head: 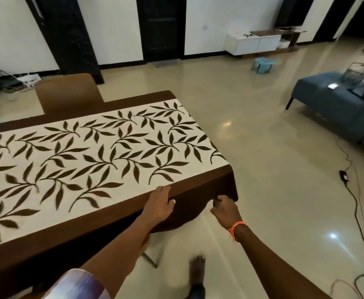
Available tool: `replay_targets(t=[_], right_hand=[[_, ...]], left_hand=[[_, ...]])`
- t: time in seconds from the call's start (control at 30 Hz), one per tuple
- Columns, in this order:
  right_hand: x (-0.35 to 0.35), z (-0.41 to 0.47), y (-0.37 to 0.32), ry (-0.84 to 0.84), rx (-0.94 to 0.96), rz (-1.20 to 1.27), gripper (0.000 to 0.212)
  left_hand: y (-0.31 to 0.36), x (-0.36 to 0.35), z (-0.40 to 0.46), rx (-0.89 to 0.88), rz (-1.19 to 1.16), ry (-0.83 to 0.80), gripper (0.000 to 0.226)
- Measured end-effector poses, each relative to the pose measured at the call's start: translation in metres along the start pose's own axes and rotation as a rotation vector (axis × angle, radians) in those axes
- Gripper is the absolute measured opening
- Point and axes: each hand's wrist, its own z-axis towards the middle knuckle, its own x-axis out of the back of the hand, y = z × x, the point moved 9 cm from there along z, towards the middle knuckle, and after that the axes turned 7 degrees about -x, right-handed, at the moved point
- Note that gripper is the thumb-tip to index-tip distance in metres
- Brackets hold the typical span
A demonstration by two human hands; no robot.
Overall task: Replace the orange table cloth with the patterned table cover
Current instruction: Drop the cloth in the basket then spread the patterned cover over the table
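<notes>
The patterned table cover [94, 156], cream with dark leaves and a brown border, lies spread over the long table. Its brown border hangs down over the near edge and the right corner. My left hand [160, 203] rests on the near edge, fingers flat on the top and thumb on the hanging border. My right hand [225, 209] grips the hanging brown border just below the right corner. No orange cloth shows anywhere in view.
A brown chair [69, 92] stands at the table's far side. A blue sofa [338, 108] is at the right, with a black cable and adapter [343, 175] on the floor beside it. A small blue stool [262, 64] and a white cabinet [253, 43] stand farther back.
</notes>
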Motion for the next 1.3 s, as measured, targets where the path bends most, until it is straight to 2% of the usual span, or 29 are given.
replay_targets(t=[0.1, 0.2, 0.33, 0.47, 0.6, 0.73, 0.93, 1.03, 1.13, 1.23, 1.3], right_hand=[[0.034, 0.064, 0.011, 0.009, -0.043, 0.011, 0.057], [0.07, 0.122, 0.008, 0.008, -0.07, -0.017, 0.053], [0.104, 0.205, -0.022, -0.089, 0.004, -0.108, 0.057], [0.127, 0.287, -0.061, -0.154, 0.085, -0.145, 0.059], [0.136, 0.379, -0.096, -0.239, 0.186, -0.176, 0.055], [0.139, 0.456, -0.127, -0.286, 0.275, -0.195, 0.051], [0.144, 0.553, -0.188, -0.525, 0.507, -0.403, 0.044], [0.144, 0.59, -0.227, -0.55, 0.594, -0.448, 0.044], [0.133, 0.61, -0.267, -0.576, 0.647, -0.415, 0.04], [0.109, 0.616, -0.299, -0.602, 0.706, -0.489, 0.045], [0.095, 0.613, -0.316, -0.599, 0.774, -0.556, 0.051]], left_hand=[[0.019, -0.028, 0.07, 0.0, -0.009, -0.016, 0.057], [0.038, -0.048, 0.137, 0.016, 0.004, -0.038, 0.057], [0.061, -0.057, 0.216, 0.044, 0.097, -0.014, 0.054], [0.057, -0.056, 0.271, 0.176, 0.173, 0.06, 0.053], [0.047, -0.065, 0.323, 0.321, 0.237, 0.062, 0.062], [0.042, -0.07, 0.349, 0.474, 0.265, 0.057, 0.072], [0.069, -0.106, 0.348, 0.839, 0.131, 0.091, 0.085], [0.081, -0.113, 0.357, 0.95, 0.091, 0.101, 0.084], [0.088, -0.11, 0.372, 1.055, 0.038, 0.19, 0.083], [0.082, -0.096, 0.395, 1.107, 0.028, 0.263, 0.084], [0.081, -0.091, 0.41, 1.127, 0.002, 0.245, 0.082]])
